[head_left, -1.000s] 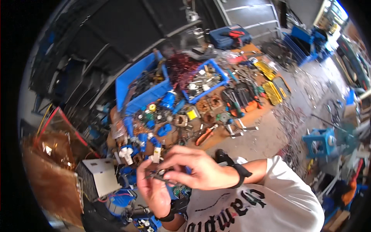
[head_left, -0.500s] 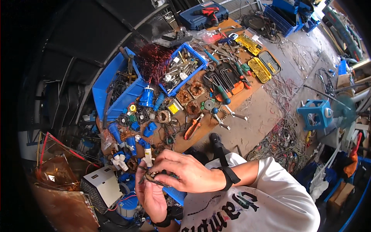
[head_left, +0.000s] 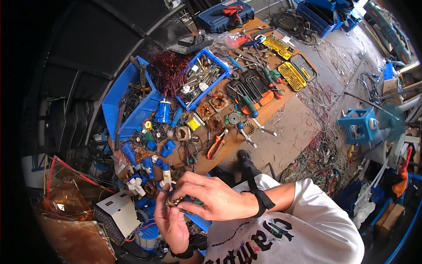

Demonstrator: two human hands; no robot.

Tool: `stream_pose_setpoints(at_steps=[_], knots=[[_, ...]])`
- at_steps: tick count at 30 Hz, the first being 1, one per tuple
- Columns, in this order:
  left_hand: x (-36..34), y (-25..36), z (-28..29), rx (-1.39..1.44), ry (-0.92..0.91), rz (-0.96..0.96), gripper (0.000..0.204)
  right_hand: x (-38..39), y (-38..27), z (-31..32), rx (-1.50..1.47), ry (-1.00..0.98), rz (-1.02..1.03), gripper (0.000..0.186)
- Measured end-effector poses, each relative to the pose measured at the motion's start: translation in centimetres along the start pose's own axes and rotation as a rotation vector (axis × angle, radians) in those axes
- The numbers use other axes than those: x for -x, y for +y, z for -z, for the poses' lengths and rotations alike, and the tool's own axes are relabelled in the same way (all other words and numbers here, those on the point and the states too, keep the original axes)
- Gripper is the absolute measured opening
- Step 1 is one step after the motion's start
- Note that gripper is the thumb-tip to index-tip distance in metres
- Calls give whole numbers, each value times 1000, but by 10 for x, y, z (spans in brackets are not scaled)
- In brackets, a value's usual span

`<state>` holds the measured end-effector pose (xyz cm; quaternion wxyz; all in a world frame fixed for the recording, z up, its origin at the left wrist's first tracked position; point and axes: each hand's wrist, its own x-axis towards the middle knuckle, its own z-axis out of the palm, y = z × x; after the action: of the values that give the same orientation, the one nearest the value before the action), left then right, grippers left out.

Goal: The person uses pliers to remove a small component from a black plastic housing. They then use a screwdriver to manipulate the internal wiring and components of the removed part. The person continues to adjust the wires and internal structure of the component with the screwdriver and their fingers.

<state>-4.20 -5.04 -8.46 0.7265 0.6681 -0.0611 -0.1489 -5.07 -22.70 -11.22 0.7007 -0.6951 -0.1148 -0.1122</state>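
Both my hands meet low in the middle of the view, around a small dark part (head_left: pixel 172 202) with a brownish, ring-like edge. My left hand (head_left: pixel 172 224) grips it from below, thumb up against it and fingers behind. From the right, my right hand (head_left: pixel 211 196) closes its fingers and thumb on the same part. Fingers cover much of it, so its exact kind cannot be made out. Just beyond my fingertips is a white and blue plug connector (head_left: pixel 166 175). Orange-handled pliers (head_left: pixel 216 145) lie on the wooden bench (head_left: pixel 233 154) farther off.
A blue bin (head_left: pixel 198 94) of metal parts and a larger blue bin (head_left: pixel 147 105) stand at the back left. Hex keys (head_left: pixel 252 83), yellow bit cases (head_left: pixel 291 75) and a red drill (head_left: pixel 231 15) lie beyond. Right are a blue stool (head_left: pixel 358 125) and a wire heap (head_left: pixel 310 169).
The dark part has turned slightly between my fingers, and its brownish round edge shows more now. Both hands stay in nearly the same place; the view has shifted a little.
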Motion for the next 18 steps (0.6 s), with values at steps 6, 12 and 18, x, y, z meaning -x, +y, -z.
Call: stream_pose_setpoints(at_steps=[6,12,18], knots=[[6,4,-9,40,70,34,58,4,-6,2,-43,-26,-10,19],[10,3,-10,21,57,34,61,9,-9,4,-3,-25,21,21],[12,0,-10,74,77,40,61,10,-9,5,10,-26,35,22]])
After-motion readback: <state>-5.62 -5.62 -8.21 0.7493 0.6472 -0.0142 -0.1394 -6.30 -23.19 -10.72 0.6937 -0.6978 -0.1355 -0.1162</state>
